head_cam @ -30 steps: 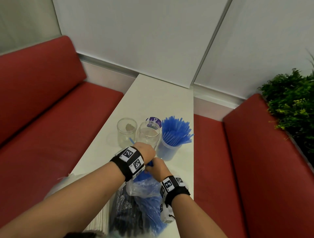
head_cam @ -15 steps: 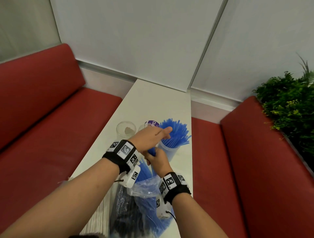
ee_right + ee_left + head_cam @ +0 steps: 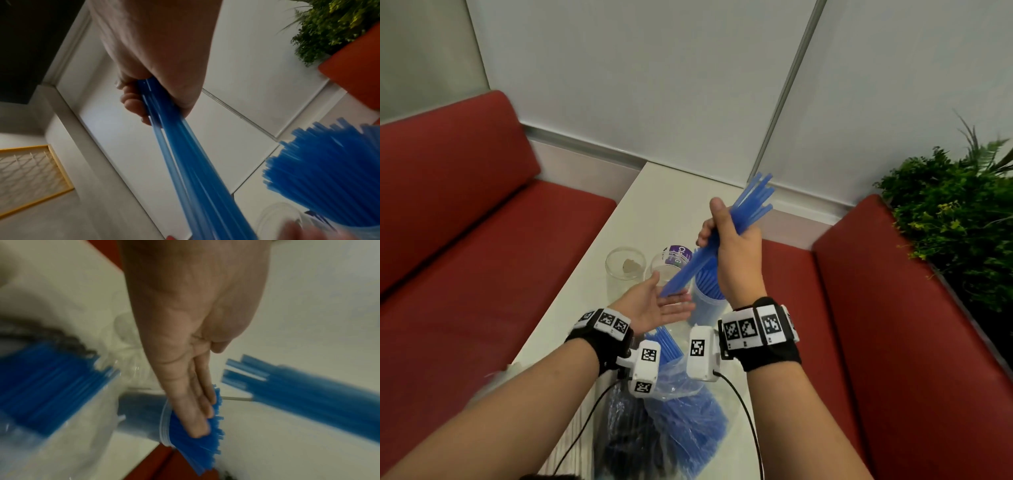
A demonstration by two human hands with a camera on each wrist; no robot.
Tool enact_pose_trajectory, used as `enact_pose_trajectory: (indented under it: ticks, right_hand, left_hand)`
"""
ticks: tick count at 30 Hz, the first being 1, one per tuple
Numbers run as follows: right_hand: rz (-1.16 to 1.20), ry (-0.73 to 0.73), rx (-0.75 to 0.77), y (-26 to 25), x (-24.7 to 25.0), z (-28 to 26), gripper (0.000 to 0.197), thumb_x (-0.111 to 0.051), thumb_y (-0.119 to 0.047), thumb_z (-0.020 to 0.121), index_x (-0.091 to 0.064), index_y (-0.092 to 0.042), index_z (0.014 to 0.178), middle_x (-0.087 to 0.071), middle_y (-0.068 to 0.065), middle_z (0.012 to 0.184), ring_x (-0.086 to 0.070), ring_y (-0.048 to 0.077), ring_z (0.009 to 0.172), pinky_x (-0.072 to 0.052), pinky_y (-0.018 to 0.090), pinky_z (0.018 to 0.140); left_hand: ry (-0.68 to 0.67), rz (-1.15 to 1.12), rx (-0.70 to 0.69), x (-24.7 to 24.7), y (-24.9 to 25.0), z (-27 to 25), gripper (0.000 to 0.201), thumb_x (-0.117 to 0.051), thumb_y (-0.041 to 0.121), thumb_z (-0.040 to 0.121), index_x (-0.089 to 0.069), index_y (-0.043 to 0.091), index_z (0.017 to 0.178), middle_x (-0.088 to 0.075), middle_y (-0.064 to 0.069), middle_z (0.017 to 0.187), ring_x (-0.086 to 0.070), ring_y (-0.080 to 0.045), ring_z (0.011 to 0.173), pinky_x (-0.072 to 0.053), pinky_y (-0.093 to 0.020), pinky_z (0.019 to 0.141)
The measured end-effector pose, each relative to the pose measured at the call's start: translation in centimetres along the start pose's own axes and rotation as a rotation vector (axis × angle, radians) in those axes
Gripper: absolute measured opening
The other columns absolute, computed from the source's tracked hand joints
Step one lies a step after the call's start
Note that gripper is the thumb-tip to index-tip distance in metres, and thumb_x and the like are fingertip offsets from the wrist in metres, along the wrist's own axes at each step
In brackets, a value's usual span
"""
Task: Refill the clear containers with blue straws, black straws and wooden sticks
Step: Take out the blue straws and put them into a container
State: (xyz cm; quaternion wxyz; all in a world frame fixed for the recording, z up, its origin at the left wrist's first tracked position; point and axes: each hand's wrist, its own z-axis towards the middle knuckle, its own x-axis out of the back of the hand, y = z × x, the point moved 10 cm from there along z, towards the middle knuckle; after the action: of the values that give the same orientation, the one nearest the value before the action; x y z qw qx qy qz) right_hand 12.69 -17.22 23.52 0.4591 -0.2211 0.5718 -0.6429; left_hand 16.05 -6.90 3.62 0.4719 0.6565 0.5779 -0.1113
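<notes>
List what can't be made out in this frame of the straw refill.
- Head view: the left hand covers the lower tips of the blue straw bundle, so contact is uncertain.
- Head view: the right hand hides most of the filled container.
- Head view: the bottom edge crops the bag.
- Left wrist view: motion blur.

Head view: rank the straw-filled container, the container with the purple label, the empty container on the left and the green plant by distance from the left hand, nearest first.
From the left hand:
1. Straw-filled container, just right of the fingertips.
2. Purple-labelled container, just beyond.
3. Left empty container; too close to call against 2.
4. Green plant, far right.
</notes>
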Motion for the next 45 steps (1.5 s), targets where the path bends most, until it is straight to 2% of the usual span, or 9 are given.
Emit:
enact_pose_trajectory:
  ticks: [5,11,16,21,27,30,35,40,45]
  right_hand:
    - [-0.042,0.037,-0.055,2.3,-0.2,-1.5,0.032,-0.075,-0.045,0.09,-0.064,-0.028,0.065,-0.059,0.003,0.064,-0.054,0.019,0.057,-0.049,0.034,0.061]
    - [-0.06,0.016,-0.04,1.8,-0.5,-1.2,0.032,-0.078,-0.046,0.087,-0.063,-0.028,0.065,-0.061,0.004,0.065,-0.057,0.02,0.058,-0.051,0.034,0.062]
    - [-0.022,0.041,-0.057,2.6,-0.5,-1.7,0.029,-0.078,-0.037,0.088,-0.066,-0.027,0.064,-0.065,0.006,0.068,-0.062,0.022,0.062,-0.053,0.032,0.064]
    - [0.02,-0.032,-0.138,4.4,-1.4,-2.2,0.038,-0.082,-0.035,0.084,-0.053,-0.022,0.064,-0.052,0.006,0.058,-0.047,0.019,0.05,-0.047,0.028,0.054]
    - [0.016,-0.155,-0.19,5.3,-2.4,-2.1,0.043,-0.082,-0.036,0.085,-0.049,-0.022,0.063,-0.045,0.003,0.056,-0.041,0.019,0.05,-0.042,0.029,0.054]
    - [-0.023,-0.214,-0.2,5.9,-2.4,-2.2,0.044,-0.08,-0.035,0.087,-0.048,-0.019,0.061,-0.044,0.005,0.054,-0.041,0.019,0.049,-0.042,0.03,0.056]
    - [0.004,-0.238,-0.212,6.0,-1.7,-2.4,0.034,-0.079,-0.028,0.088,-0.054,-0.018,0.067,-0.051,0.005,0.059,-0.048,0.019,0.056,-0.047,0.03,0.063]
    - [0.09,-0.104,-0.172,5.7,1.1,-0.9,0.042,-0.077,-0.028,0.09,-0.047,-0.021,0.061,-0.045,0.002,0.055,-0.043,0.019,0.051,-0.045,0.03,0.062]
    - [-0.025,0.013,-0.221,8.0,4.0,0.3,0.04,-0.078,-0.034,0.089,-0.05,-0.021,0.063,-0.047,0.004,0.057,-0.046,0.019,0.053,-0.045,0.033,0.06]
  left_hand:
    - [-0.106,-0.204,-0.043,-2.8,0.5,0.1,0.038,-0.053,0.02,0.095,-0.065,-0.014,0.104,-0.07,-0.026,0.096,-0.072,-0.035,0.086,-0.062,-0.039,0.074]
    - [-0.093,-0.059,0.06,-3.1,-1.3,-0.3,0.025,-0.064,0.021,0.081,-0.072,-0.002,0.08,-0.064,-0.013,0.069,-0.072,-0.029,0.07,-0.062,-0.035,0.061]
    - [-0.088,-0.293,0.029,-3.6,-0.6,-0.1,0.023,-0.065,0.009,0.079,-0.065,-0.008,0.094,-0.067,-0.019,0.08,-0.071,-0.024,0.065,-0.06,-0.029,0.054]
    - [-0.004,-0.264,-0.07,-3.2,0.3,0.3,0.02,-0.065,0.014,0.087,-0.07,-0.004,0.08,-0.069,-0.017,0.077,-0.071,-0.024,0.067,-0.06,-0.031,0.059]
    - [-0.094,-0.241,0.127,-3.9,-1.9,0.0,0.021,-0.054,0.023,0.096,-0.062,0.003,0.096,-0.064,-0.011,0.086,-0.066,-0.022,0.08,-0.061,-0.034,0.065]
    - [-0.169,-0.148,0.242,-4.5,-2.9,-0.7,0.026,-0.052,0.026,0.091,-0.057,0.006,0.075,-0.054,-0.007,0.058,-0.052,-0.012,0.038,-0.041,-0.016,0.03]
    - [-0.157,0.037,0.253,-2.1,-3.8,0.1,0.043,-0.048,0.025,0.095,-0.06,0.007,0.058,-0.04,0.0,0.044,-0.03,-0.006,0.027,-0.019,-0.015,0.023]
    - [0.009,0.063,0.243,2.8,-5.4,0.9,0.016,-0.062,0.022,0.084,-0.058,0.008,0.077,-0.039,-0.001,0.049,-0.028,-0.006,0.03,-0.018,-0.013,0.026]
    - [0.334,0.132,0.037,7.1,-4.3,2.8,0.033,-0.044,0.022,0.103,-0.055,0.0,0.081,-0.053,-0.011,0.059,-0.042,-0.012,0.039,-0.032,-0.016,0.031]
